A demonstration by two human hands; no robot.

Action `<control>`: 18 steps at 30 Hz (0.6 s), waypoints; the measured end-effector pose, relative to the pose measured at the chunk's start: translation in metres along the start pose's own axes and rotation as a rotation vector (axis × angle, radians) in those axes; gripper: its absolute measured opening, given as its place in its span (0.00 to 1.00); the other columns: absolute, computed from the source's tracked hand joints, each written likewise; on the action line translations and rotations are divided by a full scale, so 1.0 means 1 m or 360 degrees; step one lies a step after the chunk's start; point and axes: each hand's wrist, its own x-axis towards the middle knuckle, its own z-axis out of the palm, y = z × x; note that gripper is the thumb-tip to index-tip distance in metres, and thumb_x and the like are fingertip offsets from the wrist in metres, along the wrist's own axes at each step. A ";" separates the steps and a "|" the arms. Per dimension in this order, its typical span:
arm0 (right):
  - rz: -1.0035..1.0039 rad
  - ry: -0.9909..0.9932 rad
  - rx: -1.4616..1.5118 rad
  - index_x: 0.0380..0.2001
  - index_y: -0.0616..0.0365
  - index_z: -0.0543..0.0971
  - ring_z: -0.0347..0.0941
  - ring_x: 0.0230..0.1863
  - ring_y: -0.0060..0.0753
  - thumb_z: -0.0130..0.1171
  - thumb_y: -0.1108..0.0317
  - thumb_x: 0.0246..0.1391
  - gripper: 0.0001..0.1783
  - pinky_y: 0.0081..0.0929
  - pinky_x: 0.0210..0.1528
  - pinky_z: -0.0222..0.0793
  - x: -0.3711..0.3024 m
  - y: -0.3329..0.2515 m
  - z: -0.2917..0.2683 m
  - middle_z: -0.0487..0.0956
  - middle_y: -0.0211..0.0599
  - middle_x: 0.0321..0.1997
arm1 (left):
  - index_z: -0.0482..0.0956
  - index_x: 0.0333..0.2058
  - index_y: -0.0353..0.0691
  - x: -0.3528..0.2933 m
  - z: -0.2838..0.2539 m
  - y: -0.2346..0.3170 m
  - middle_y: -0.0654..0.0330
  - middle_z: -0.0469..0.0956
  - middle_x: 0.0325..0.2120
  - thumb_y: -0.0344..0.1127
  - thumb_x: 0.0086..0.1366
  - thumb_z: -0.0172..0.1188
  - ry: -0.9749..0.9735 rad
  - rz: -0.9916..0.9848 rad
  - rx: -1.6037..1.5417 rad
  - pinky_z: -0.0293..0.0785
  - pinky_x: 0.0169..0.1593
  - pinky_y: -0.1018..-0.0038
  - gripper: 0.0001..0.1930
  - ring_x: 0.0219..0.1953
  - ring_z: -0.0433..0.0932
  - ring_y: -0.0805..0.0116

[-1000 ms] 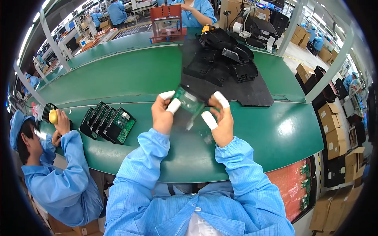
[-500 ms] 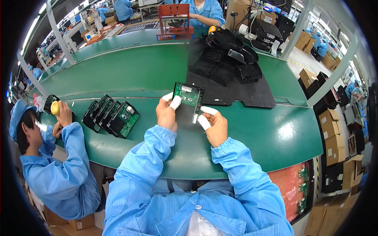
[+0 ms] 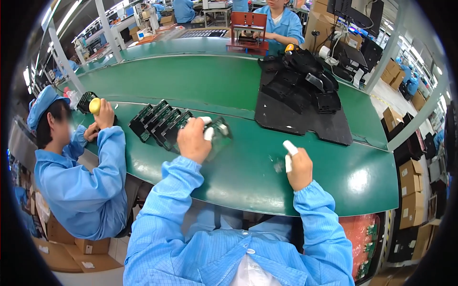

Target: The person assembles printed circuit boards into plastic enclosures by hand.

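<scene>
My left hand (image 3: 194, 140), white covers on its fingertips, grips a green circuit board (image 3: 220, 138) that is smeared by motion. Just left of that hand stands a leaning row of several circuit boards with black parts (image 3: 160, 125), and my fingers overlap its right end. My right hand (image 3: 299, 167) is over the green tabletop to the right, its thumb and forefinger apart in white covers, holding nothing that I can see. Beside its fingertips is a small pale blurred patch that I cannot make out.
A black mat (image 3: 300, 117) bears a pile of black plastic housings (image 3: 303, 78). At left a co-worker (image 3: 78, 167) holds a yellow round object (image 3: 95, 106). Across the table another person sits behind a red fixture (image 3: 248, 31). Cardboard boxes (image 3: 411, 195) stand at right.
My left hand has carried the circuit board left to the row of boards. My right hand has let go of it and moved away to the right. The view has shifted left.
</scene>
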 end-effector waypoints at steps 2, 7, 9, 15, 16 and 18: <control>-0.0136 -0.0088 -0.0054 0.45 0.59 0.78 0.72 0.31 0.43 0.59 0.83 0.42 0.23 0.34 0.32 0.70 -0.009 -0.005 -0.004 0.73 0.40 0.29 | 0.77 0.37 0.45 0.007 -0.010 -0.025 0.60 0.75 0.31 0.32 0.52 0.63 0.0149 0.0217 0.0525 0.63 0.36 0.60 0.12 0.36 0.75 0.56; -0.0183 -0.0368 -0.0078 0.36 0.58 0.80 0.70 0.33 0.40 0.60 0.80 0.38 0.16 0.34 0.33 0.67 -0.020 0.000 0.000 0.74 0.36 0.29 | 0.77 0.39 0.49 0.014 -0.022 -0.071 0.64 0.75 0.34 0.35 0.53 0.64 0.0270 0.0093 0.0923 0.64 0.40 0.60 0.14 0.41 0.73 0.59; -0.0160 -0.0367 -0.0078 0.37 0.57 0.80 0.71 0.33 0.39 0.62 0.74 0.43 0.13 0.35 0.33 0.67 -0.021 -0.003 -0.002 0.75 0.35 0.31 | 0.77 0.41 0.48 0.023 -0.032 -0.070 0.62 0.74 0.37 0.34 0.53 0.64 0.0221 -0.0063 0.1138 0.64 0.40 0.59 0.15 0.43 0.72 0.57; 0.0227 -0.0135 0.0089 0.41 0.58 0.79 0.73 0.40 0.41 0.63 0.68 0.46 0.16 0.34 0.41 0.69 -0.033 -0.001 -0.028 0.77 0.39 0.41 | 0.74 0.50 0.45 0.078 0.114 0.078 0.54 0.73 0.46 0.33 0.52 0.68 0.0042 0.0741 -0.0223 0.70 0.50 0.61 0.24 0.47 0.72 0.52; 0.0278 -0.0052 0.0124 0.43 0.58 0.79 0.74 0.42 0.44 0.64 0.70 0.46 0.18 0.35 0.43 0.71 -0.042 0.002 -0.038 0.77 0.41 0.43 | 0.72 0.52 0.43 0.082 0.147 0.119 0.54 0.73 0.47 0.32 0.54 0.67 -0.0390 0.0600 -0.0526 0.70 0.52 0.64 0.25 0.47 0.73 0.55; 0.0286 0.0153 0.0144 0.46 0.59 0.78 0.75 0.43 0.47 0.65 0.72 0.45 0.21 0.37 0.45 0.73 -0.058 0.000 -0.060 0.77 0.44 0.46 | 0.70 0.56 0.43 0.093 0.220 0.138 0.53 0.72 0.52 0.40 0.59 0.64 -0.0477 0.0822 -0.0655 0.67 0.57 0.64 0.26 0.51 0.73 0.52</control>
